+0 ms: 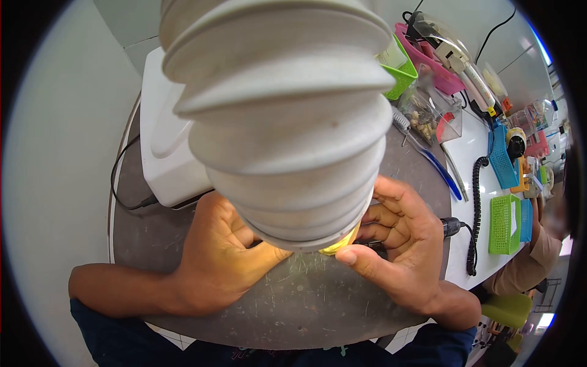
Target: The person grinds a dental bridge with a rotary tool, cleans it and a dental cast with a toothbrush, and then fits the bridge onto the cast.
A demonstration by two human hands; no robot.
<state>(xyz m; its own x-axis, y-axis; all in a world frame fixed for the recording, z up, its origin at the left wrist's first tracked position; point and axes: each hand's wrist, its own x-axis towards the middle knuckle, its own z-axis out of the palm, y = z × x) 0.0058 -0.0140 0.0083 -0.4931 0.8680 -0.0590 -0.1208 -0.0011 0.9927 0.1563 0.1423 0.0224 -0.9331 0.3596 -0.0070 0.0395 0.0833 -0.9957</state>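
Note:
A wide white ribbed hose point(290, 134) hangs in front of me and covers the middle of the view. Under its lower rim, a small part of a bright yellow piece point(338, 243) shows; its kind cannot be made out. My right hand point(400, 248) is closed on this piece, thumb at its near side and fingers curled behind. My left hand point(223, 257) is curled on the other side, its thumb reaching under the hose rim. The left fingertips, and whatever they hold, are hidden behind the hose.
A white machine point(168, 134) stands at the left on the grey table point(287, 306). At the right are a blue-handled tool point(437, 162), a clear container point(428, 116) of small pieces, a black coiled cord point(477, 214) and a green basket point(504, 224). Another person's arm point(520, 266) is at far right.

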